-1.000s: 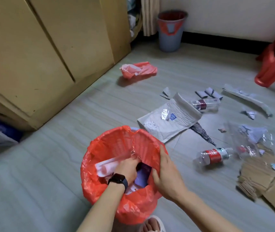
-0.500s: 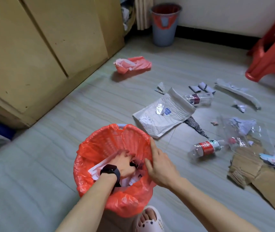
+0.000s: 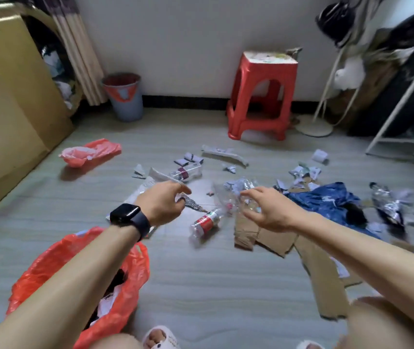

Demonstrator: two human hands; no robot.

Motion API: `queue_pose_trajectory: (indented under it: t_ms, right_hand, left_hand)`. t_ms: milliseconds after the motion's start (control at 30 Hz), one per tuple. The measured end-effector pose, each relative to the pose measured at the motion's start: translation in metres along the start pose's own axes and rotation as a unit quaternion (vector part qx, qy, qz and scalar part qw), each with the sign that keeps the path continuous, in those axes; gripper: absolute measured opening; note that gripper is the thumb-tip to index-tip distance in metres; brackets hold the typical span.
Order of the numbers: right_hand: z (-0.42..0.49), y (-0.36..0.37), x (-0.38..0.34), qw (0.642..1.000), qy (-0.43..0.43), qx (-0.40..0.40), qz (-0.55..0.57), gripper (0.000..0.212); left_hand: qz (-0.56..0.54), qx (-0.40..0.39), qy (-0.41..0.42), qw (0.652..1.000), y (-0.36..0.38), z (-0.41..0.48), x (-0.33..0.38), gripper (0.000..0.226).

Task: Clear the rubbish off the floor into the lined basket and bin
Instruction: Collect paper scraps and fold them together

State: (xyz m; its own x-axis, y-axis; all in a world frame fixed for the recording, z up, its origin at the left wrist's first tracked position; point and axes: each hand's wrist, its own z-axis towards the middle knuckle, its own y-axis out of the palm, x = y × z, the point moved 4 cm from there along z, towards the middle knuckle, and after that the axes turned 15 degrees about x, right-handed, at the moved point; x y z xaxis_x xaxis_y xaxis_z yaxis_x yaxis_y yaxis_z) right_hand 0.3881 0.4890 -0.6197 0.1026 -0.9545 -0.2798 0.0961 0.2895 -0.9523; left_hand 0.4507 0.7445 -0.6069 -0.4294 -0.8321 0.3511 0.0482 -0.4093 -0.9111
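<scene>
The basket with a red liner (image 3: 130, 280) stands at the lower left under my left forearm, with paper inside it. My left hand (image 3: 161, 201), a black watch on its wrist, hovers above a white padded envelope (image 3: 138, 192), fingers loosely curled and holding nothing. My right hand (image 3: 268, 210) hangs with spread fingers over a crumpled clear plastic bag (image 3: 236, 192). A red-labelled bottle (image 3: 204, 224) lies between the two hands. A second bottle (image 3: 187, 171), paper scraps, torn cardboard (image 3: 263, 235) and a blue bag (image 3: 326, 200) litter the floor. The grey bin (image 3: 124, 96) stands by the far wall.
A wooden wardrobe (image 3: 7, 109) fills the left side. A red stool (image 3: 263, 96) stands against the far wall, and a white rack (image 3: 402, 109) with dark bags is at the right. A loose red plastic bag (image 3: 90, 152) lies near the wardrobe. My slippered feet show at the bottom edge.
Both hands have come out of the lined basket and moved forward over the litter. The view has swung up and to the right, showing the stool and rack.
</scene>
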Motion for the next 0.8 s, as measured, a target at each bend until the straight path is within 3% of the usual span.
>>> queue_pose_trajectory:
  t_ms: [67, 233, 433, 633, 800]
  right_hand:
    - [-0.029, -0.046, 0.052, 0.998, 0.055, 0.04, -0.01, 0.055]
    - [-0.103, -0.1, 0.149, 0.976, 0.17, 0.138, 0.019, 0.048]
    - [-0.197, -0.069, 0.264, 0.916, 0.345, 0.186, 0.085, 0.043]
    - [-0.277, 0.027, 0.351, 0.86, 0.494, 0.084, 0.097, 0.047]
    - [-0.306, 0.11, 0.412, 0.835, 0.546, -0.023, 0.059, 0.058]
  left_hand:
    - [-0.01, -0.004, 0.062, 0.998, 0.007, 0.021, 0.064, 0.034]
    - [-0.035, -0.044, 0.125, 0.991, 0.052, 0.051, 0.174, 0.033]
    - [-0.043, -0.14, 0.158, 0.977, 0.167, 0.044, 0.255, 0.037]
    - [-0.042, -0.264, 0.178, 0.947, 0.291, 0.019, 0.307, 0.039]
    - [0.008, -0.326, 0.189, 0.926, 0.393, 0.015, 0.328, 0.05]
